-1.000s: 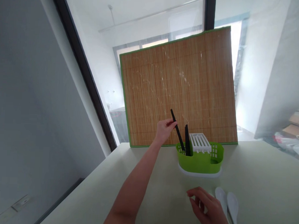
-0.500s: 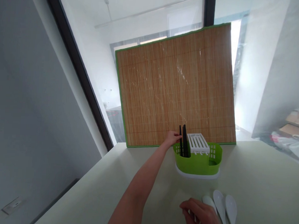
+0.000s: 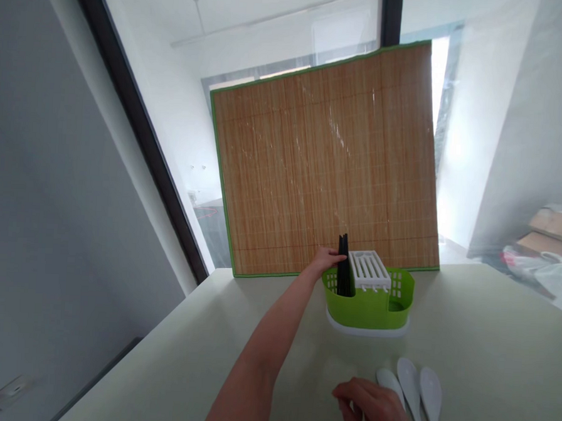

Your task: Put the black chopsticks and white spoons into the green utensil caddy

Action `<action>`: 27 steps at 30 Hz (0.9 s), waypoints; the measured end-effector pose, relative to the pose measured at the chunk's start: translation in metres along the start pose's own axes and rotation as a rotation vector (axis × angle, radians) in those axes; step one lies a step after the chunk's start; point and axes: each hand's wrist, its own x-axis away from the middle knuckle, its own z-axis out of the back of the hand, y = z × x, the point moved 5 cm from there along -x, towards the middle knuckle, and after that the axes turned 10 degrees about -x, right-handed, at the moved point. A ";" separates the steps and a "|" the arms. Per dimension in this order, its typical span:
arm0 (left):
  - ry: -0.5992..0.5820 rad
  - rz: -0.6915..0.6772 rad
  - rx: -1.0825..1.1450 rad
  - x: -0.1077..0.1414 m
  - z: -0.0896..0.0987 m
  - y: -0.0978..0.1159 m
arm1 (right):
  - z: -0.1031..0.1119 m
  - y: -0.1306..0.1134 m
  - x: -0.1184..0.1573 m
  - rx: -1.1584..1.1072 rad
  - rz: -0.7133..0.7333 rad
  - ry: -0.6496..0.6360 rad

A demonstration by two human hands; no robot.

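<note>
1 wide view from the head

From the person's head, on the near side of the table, the camera faces forward and down across its top. The right hand is close to the lens, at the near edge of the view; the left hand is farther off. The mat stands at the far side; a wall fills the left.

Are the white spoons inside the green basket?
No, the white spoons lie on the table beside the right hand, in front of the green basket.
</note>
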 end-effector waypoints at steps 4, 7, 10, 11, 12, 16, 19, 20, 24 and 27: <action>-0.009 -0.009 0.061 0.000 -0.001 0.001 | 0.001 -0.001 -0.001 0.004 0.007 0.009; -0.027 -0.019 0.079 0.002 -0.001 0.001 | 0.000 -0.001 -0.001 0.011 0.007 -0.001; -0.033 -0.028 0.078 0.006 0.000 0.001 | -0.001 0.000 -0.001 0.018 -0.005 -0.021; -0.033 -0.029 0.074 0.008 0.000 0.001 | -0.001 0.000 0.000 0.017 -0.010 -0.028; -0.030 -0.030 0.070 0.010 0.001 0.000 | -0.001 0.000 0.000 0.013 -0.019 -0.036; 0.027 -0.040 0.050 0.015 0.005 0.000 | 0.000 0.003 0.001 0.011 -0.081 -0.073; 0.137 -0.058 0.040 0.021 0.016 0.000 | 0.011 0.014 0.000 0.063 -0.171 -0.083; 0.188 -0.067 0.039 0.024 0.021 -0.001 | 0.018 0.020 0.000 0.100 -0.209 -0.070; 0.422 -0.100 0.058 0.056 0.043 -0.010 | 0.056 0.049 0.003 0.308 -0.310 0.044; 0.511 -0.094 0.086 0.094 0.047 -0.027 | 0.071 0.067 0.008 0.448 -0.312 0.029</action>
